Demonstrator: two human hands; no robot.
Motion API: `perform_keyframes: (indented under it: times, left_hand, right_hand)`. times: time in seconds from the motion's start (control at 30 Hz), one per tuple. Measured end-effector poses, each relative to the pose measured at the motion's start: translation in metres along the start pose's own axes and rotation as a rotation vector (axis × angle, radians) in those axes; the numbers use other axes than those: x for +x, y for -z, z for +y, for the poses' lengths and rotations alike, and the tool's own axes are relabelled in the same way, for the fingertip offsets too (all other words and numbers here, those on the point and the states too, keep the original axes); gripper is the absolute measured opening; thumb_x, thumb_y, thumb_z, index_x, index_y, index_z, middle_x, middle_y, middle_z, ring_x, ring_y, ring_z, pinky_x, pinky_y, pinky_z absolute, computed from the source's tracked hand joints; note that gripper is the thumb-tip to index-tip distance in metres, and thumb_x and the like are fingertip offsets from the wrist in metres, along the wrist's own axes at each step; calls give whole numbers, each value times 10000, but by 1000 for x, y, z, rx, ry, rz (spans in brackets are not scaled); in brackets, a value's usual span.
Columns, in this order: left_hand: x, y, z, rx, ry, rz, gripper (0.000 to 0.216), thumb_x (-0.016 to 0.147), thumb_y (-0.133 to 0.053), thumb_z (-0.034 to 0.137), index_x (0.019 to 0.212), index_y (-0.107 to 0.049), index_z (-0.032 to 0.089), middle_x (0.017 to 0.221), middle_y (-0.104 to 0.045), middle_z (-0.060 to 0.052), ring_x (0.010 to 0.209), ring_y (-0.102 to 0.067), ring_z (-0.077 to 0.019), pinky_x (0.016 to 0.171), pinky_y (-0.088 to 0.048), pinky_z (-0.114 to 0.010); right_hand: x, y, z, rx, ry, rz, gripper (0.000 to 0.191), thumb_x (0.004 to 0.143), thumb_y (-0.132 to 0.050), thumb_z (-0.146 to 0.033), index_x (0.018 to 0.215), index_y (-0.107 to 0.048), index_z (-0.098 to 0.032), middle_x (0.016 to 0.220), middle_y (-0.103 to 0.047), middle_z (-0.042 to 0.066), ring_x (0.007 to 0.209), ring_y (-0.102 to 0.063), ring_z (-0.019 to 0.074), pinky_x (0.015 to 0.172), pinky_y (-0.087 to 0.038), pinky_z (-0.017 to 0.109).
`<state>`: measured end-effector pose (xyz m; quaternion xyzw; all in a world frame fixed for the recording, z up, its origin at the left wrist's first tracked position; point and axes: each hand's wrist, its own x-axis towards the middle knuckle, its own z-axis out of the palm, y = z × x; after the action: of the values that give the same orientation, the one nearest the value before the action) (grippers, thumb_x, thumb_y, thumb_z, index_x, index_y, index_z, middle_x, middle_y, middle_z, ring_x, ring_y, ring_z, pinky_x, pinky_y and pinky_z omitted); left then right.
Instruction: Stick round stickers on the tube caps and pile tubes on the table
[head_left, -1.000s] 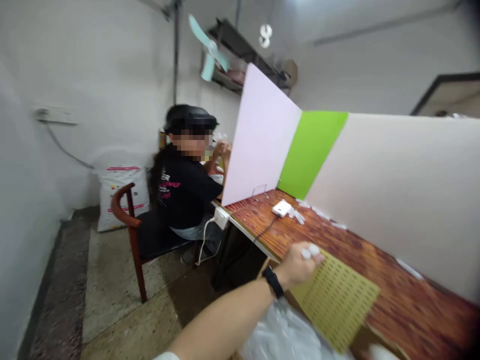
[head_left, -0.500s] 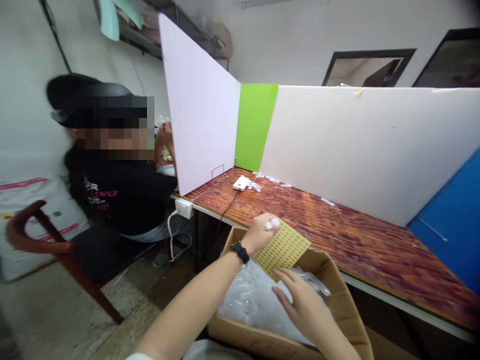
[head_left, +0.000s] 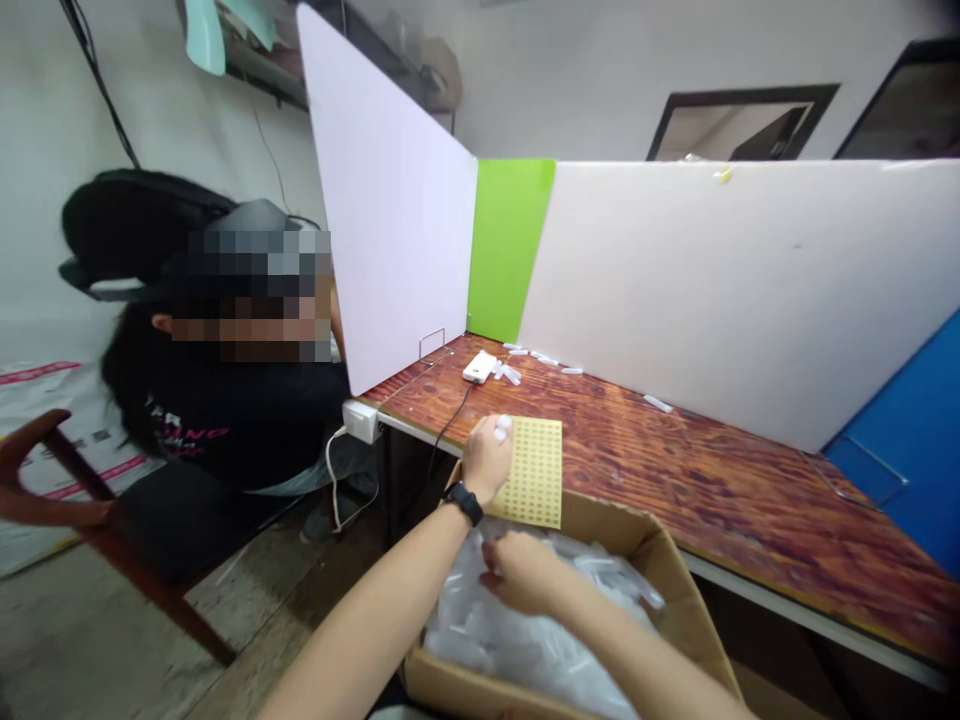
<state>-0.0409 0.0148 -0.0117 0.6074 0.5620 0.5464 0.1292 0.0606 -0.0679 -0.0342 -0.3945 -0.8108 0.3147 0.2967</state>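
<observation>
Jutting rightward from the left grip [head_left: 487, 460]: yellow sheet [head_left: 535, 472].

In the cardboard box [head_left: 694, 625], before the wooden table [head_left: 637, 460] — plastic tubes [head_left: 547, 645]; at left — a co-worker [head_left: 225, 415] on a chair [head_left: 180, 530].

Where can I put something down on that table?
Bare wood: the front of the table, between the yellow sheet and blue panel. It's crowded around the white device and small strips, and in the cardboard box, heaped with plastic pieces.
</observation>
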Motion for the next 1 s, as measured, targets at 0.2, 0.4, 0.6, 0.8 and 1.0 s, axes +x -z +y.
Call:
perform_keyframes:
  times: [0.2, 0.4, 0.6, 0.8, 1.0]
  left_hand:
    - [2, -6, -3, -121, 36, -35, 184, 798, -436, 275, 701, -552, 169, 658, -571, -15, 590, -476, -115, 572, -343, -230]
    - [3, -14, 2, -522, 248, -112, 36, 641, -536, 110, 638, -546, 145, 578, -531, 19, 539, -452, -94, 537, -364, -214]
    - [-11, -21, 11, -678, 342, -225, 61, 597, -562, 114, 655, -544, 125, 567, -523, 19, 536, -475, -90, 545, -390, -215]
    - [-12, -24, 14, -686, 189, -310, 217, 599, -630, 166, 812, -607, 137, 783, -624, -28, 715, -560, -133, 678, -438, -250]
    - [-12, -26, 17, -623, 103, -348, 539, 650, -602, 154, 1179, -498, 131, 1219, -516, -116, 1092, -486, -202, 955, -349, -331]
  right_hand:
    - [-10, -17, 7, -120, 93, 67, 89, 589, -606, -143, 603, -584, -228, 496, -510, -29, 422, -424, 114, 472, -357, 261]
    - [6, 42, -5, -283, 182, 170, 195, 803, -452, -246, 665, -590, -237, 558, -556, 25, 511, -504, 180, 498, -358, 302]
    - [10, 66, 12, -494, 75, 532, 219, 828, -424, -251, 936, -592, -161, 902, -581, 92, 780, -557, 203, 693, -430, 315]
    - [17, 73, 18, -485, 82, 628, 224, 837, -425, -230, 965, -596, -161, 930, -545, 95, 863, -522, 207, 755, -429, 331]
    - [21, 77, 26, -375, 61, 625, 197, 820, -455, -231, 853, -635, -159, 856, -569, 88, 832, -529, 206, 762, -425, 341]
